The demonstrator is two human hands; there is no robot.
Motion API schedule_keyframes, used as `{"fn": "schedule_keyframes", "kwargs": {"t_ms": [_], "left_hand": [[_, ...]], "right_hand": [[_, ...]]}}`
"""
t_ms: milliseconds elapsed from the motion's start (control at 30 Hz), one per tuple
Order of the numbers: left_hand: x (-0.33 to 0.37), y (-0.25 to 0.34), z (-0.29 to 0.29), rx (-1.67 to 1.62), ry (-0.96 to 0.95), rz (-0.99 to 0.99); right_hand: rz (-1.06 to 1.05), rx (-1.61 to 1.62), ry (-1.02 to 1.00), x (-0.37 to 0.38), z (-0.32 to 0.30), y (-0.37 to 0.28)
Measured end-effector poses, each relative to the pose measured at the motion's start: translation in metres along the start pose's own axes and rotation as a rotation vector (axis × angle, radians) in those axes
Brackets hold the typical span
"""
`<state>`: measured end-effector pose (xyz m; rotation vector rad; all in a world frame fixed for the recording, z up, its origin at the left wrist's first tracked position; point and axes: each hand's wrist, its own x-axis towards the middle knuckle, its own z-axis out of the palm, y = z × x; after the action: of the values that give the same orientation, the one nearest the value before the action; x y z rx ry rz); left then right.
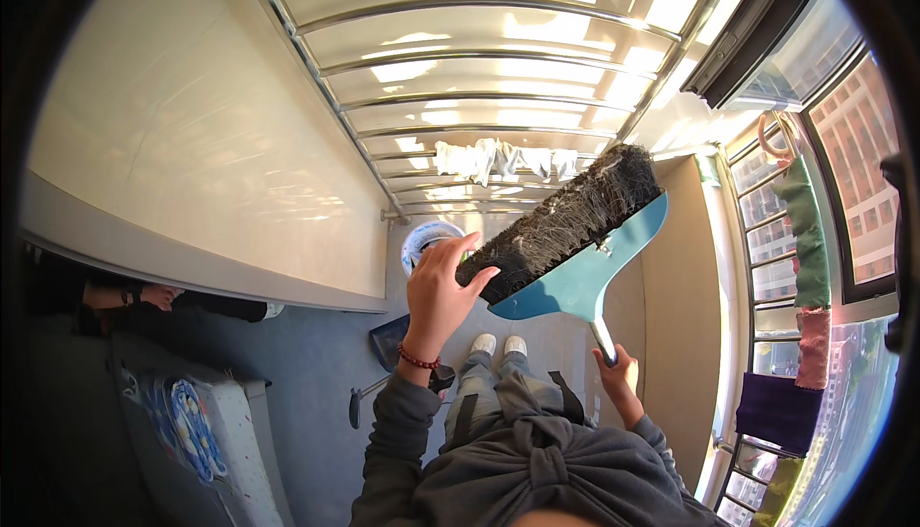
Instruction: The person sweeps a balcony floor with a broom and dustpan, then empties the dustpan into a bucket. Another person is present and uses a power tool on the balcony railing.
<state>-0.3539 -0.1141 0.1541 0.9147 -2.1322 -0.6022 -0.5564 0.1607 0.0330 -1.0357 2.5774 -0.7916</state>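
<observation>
A broom with a teal head [585, 278] is raised in front of me, bristles facing up and away. Its dark bristles [565, 216] are matted with grey hair and dust. My right hand [620, 374] is wrapped round the pale handle [603, 340] just below the head. At the left end of the bristles is my left hand [443, 283], a beaded bracelet on its wrist. Its thumb and forefinger are apart, with the thumb against the bristle tips. The other left fingers are partly hidden. Beyond that hand, a white bucket [427, 236] stands on the floor.
A dark dustpan [387, 343] lies on the floor near my feet. Metal rails with white cloths [489, 159] rise ahead. Green cloth [807, 230] and purple cloth [781, 412] hang by the window. Another person's hand [159, 296] shows at left, above a bed [230, 422].
</observation>
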Motion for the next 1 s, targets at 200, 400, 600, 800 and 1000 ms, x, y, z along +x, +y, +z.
{"fn": "schedule_keyframes", "kwargs": {"t_ms": [200,400,600,800,1000], "left_hand": [[0.001,0.001,0.03,0.203,-0.073,0.022],[-0.003,-0.008,0.047,0.187,-0.074,0.018],[-0.005,-0.019,0.049,0.112,-0.059,-0.007],[-0.007,-0.025,0.044,-0.049,-0.065,-0.06],[-0.008,-0.054,0.026,-0.252,-0.149,-0.264]], "right_hand": [[-0.035,-0.056,-0.004,-0.004,0.0,0.001],[-0.049,-0.086,-0.012,-0.006,-0.001,0.002],[-0.065,-0.08,-0.009,-0.006,-0.004,0.001],[-0.045,-0.069,-0.058,-0.006,-0.005,0.006],[-0.058,-0.085,-0.081,-0.007,-0.006,0.011]]}}
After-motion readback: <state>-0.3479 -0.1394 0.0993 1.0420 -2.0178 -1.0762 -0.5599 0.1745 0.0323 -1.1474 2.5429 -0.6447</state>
